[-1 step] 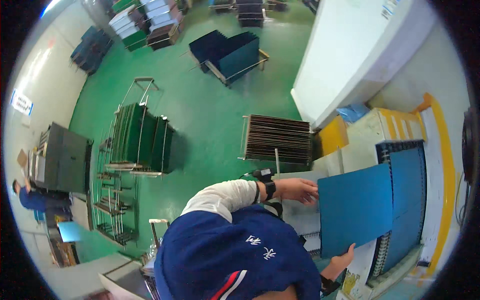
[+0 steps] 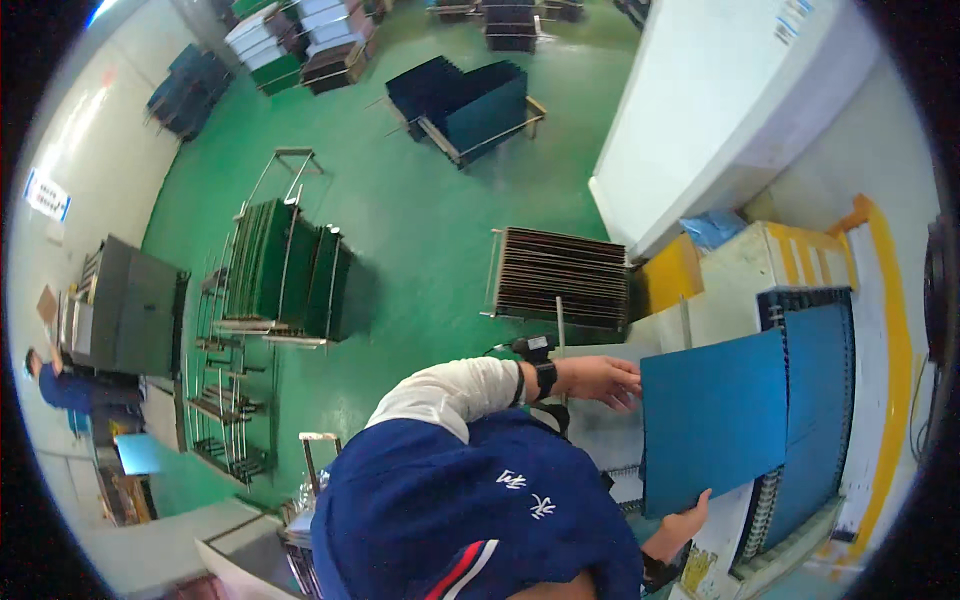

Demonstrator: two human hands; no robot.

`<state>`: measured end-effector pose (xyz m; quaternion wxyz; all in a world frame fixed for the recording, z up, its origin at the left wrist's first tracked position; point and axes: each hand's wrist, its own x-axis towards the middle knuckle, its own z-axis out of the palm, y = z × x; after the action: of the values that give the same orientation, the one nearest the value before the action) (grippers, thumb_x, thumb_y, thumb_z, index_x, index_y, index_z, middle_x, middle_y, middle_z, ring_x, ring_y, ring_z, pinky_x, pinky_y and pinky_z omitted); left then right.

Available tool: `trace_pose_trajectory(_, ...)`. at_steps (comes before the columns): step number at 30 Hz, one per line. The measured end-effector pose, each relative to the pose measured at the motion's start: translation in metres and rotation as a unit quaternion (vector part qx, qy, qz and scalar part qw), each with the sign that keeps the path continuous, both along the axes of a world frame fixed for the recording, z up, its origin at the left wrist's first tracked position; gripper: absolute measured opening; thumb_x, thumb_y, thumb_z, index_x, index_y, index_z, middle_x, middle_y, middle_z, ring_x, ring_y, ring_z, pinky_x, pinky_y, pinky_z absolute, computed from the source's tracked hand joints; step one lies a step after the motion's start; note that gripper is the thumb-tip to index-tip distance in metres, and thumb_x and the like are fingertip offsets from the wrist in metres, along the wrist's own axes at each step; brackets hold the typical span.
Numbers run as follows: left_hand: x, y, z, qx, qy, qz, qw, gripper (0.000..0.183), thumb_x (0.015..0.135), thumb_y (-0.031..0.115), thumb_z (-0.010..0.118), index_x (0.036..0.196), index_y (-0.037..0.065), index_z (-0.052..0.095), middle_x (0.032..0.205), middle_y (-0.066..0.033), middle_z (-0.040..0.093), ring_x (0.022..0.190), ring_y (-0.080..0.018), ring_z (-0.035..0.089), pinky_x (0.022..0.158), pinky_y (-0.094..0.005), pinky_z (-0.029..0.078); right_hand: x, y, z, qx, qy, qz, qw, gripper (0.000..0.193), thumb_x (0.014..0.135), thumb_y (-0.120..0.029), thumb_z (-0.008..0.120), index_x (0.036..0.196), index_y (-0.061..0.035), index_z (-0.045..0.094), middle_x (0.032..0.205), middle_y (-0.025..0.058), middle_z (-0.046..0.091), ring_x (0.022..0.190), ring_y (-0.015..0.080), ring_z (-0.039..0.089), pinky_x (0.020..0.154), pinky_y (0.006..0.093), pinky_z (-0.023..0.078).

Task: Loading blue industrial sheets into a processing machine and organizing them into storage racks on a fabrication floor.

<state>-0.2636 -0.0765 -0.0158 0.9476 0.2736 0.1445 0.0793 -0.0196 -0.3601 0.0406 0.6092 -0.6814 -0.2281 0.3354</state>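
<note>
A worker in a navy shirt [image 2: 460, 490] faced a white bench [image 2: 722, 507], a black strap [image 2: 545, 378] on the left wrist. The left hand [image 2: 598, 380] had its fingers slightly parted at a rectangular blue panel [image 2: 715, 420], on its near edge by the left corner; whether they pinched could not be told. The right hand [image 2: 678, 530] pinched the panel's right edge, thumb uppermost. The panel spanned the bench from near its front edge to a row of black coils [image 2: 765, 510], beyond which a second blue panel [image 2: 818, 380] lay toward the far edge. Across the green floor [image 2: 420, 260] stood brown-edged panels [image 2: 560, 275], green panels [image 2: 265, 265] and, farther off, dark blue panels [image 2: 487, 110], with a co-worker [image 2: 68, 388] beside a grey cabinet [image 2: 135, 310]
</note>
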Motion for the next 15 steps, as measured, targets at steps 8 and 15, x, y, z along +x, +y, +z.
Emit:
trace_pose_trajectory(8,-0.004,0.004,0.014,-0.054,-0.035,0.009,0.998,0.029,0.094,0.026,0.057,0.111,0.003,0.046,0.105,-0.0138,0.059,0.1,-0.0268,0.062,0.084,-0.039,0.053,-0.032,0.018,0.035,-0.006,0.15,-0.132,0.98,0.049,0.098,-0.034,0.045,0.121,0.0089,0.051,0.117,0.0156,0.058,0.102,0.0266,0.059,0.09,0.0392,0.047)
trace_pose_trajectory(15,0.017,0.011,0.018,-0.086,-0.041,0.017,0.995,0.02,0.093,0.016,0.058,0.105,0.001,0.05,0.104,-0.0125,0.057,0.091,-0.0289,0.061,0.082,-0.0421,0.052,-0.009,-0.033,0.023,0.109,0.245,-0.269,0.925,0.036,0.094,-0.024,0.053,0.118,0.0022,0.056,0.115,0.014,0.061,0.101,0.0294,0.059,0.091,0.0464,0.048)
